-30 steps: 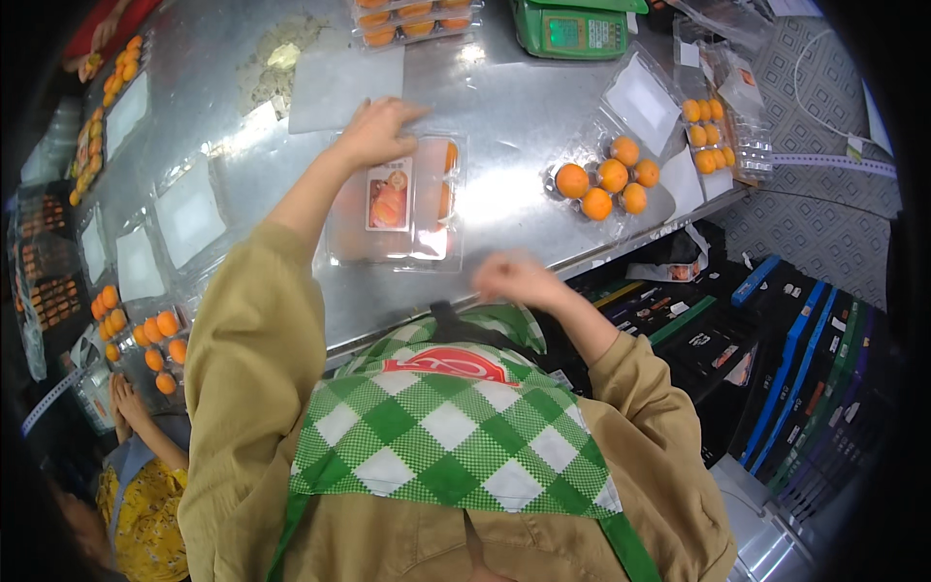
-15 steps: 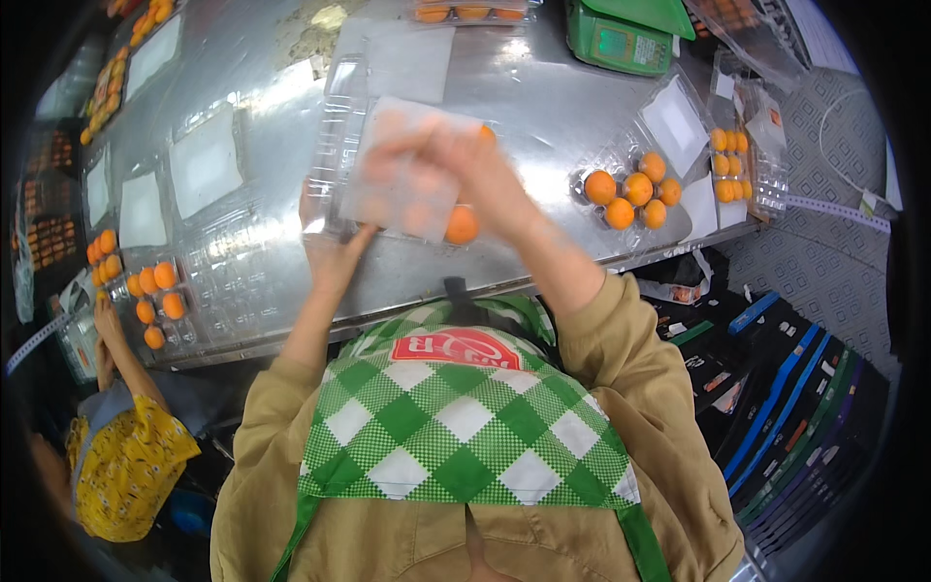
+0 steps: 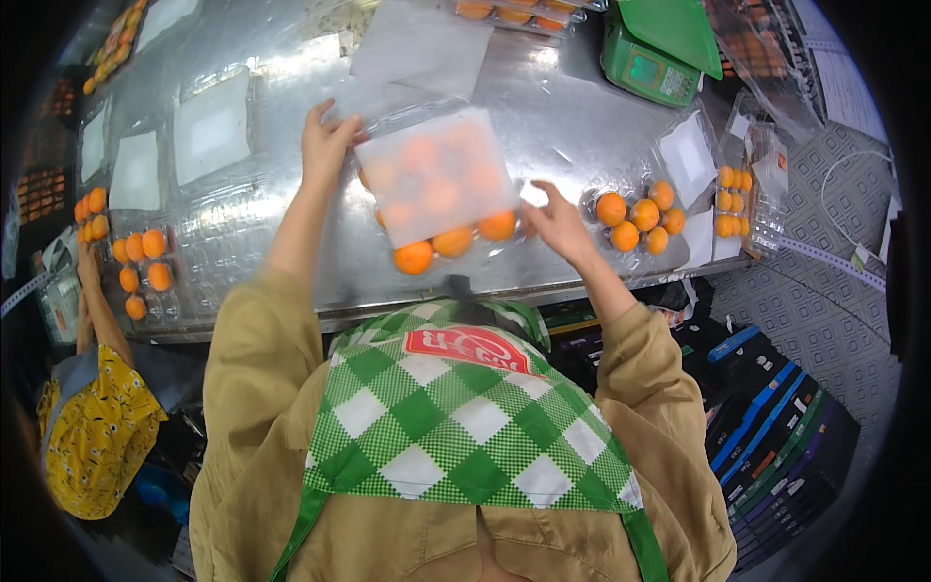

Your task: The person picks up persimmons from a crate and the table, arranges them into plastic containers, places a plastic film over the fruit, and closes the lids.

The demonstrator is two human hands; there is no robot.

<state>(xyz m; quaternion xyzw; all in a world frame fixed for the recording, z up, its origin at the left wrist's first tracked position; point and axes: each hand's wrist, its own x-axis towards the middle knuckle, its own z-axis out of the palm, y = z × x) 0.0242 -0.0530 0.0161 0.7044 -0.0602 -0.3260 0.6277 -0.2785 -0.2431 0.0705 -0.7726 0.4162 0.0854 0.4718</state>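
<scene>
Lowered since half a second ago: clear plastic box of oranges [image 3: 441, 199], then lifted close before the camera, now down over the near edge of the steel table [image 3: 572, 116], just above the apron. Left hand [image 3: 325, 145]: grips the box's far left corner, fingers curled over its edge. Right hand [image 3: 555, 218]: at the box's right side, fingers spread and touching its edge; whether it clasps the box cannot be told. Box contents: round oranges, several blurred behind a white sheet [image 3: 436, 170] lying over the lid, three plain at the near edge. Right of the box: open clear tray [image 3: 635, 218] holding five oranges, with further small packed trays [image 3: 732, 199] beyond it at the table's right end. Far right: green scale [image 3: 655, 58]. Far side and left: flat white sheets in clear lids [image 3: 208, 126]. Left edge: loose oranges in a clear tray [image 3: 141, 272], beside another person in a yellow top [image 3: 92, 436], one arm raised to the table.
</scene>
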